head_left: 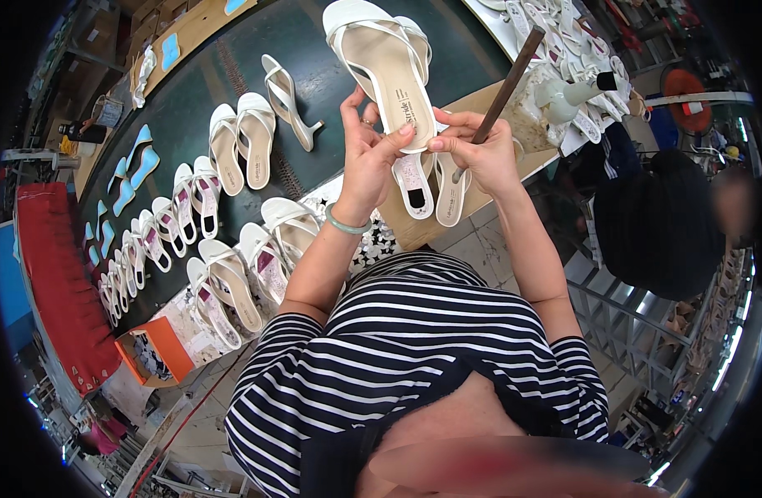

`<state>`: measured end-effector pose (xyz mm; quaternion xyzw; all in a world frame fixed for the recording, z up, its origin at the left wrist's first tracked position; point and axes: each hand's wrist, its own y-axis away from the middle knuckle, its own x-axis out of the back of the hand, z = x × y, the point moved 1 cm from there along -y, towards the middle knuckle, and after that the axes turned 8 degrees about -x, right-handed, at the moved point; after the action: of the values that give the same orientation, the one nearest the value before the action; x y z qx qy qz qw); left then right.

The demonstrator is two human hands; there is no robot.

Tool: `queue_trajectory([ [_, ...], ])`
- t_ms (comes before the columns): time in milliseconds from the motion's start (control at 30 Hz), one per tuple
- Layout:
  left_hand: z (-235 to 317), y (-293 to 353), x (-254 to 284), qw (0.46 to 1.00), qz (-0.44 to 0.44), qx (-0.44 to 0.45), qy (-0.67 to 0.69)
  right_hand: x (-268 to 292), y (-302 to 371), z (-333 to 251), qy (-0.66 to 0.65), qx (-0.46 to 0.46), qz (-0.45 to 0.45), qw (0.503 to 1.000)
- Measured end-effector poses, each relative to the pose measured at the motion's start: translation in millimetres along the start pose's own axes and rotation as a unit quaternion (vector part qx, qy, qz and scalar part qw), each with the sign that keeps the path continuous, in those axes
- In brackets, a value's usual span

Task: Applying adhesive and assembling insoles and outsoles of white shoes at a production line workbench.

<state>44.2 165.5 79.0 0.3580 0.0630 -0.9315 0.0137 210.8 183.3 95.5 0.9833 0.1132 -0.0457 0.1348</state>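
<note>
while the head view shows the left hand point(366, 158) gripping a white sandal point(391, 79), thumb on top, the right hand point(487, 156) pinches its heel end and also holds a dark stick point(514, 73). the sandal is raised near the green table point(181, 108); the step looks like working the heel edge, calling for a steady left grip and careful fingertip pressure.

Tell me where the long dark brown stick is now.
In the head view, the stick is upper right of centre, in the right hand, beside a white strappy sandal.
</note>
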Motion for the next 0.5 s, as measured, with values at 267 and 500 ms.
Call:
queue_trajectory([
  [267, -5.7, -3.5, 8.0, 0.998, -0.027, 0.021, 0.051, -2.1, 0.8, 3.1, -0.012, 0.006, 0.014, 1.000],
  [500, -8.7, -4.0, 6.1, 0.998, -0.023, -0.013, 0.058, 1.2, -4.9, 3.8, -0.128, -0.031, 0.042, 0.990],
])
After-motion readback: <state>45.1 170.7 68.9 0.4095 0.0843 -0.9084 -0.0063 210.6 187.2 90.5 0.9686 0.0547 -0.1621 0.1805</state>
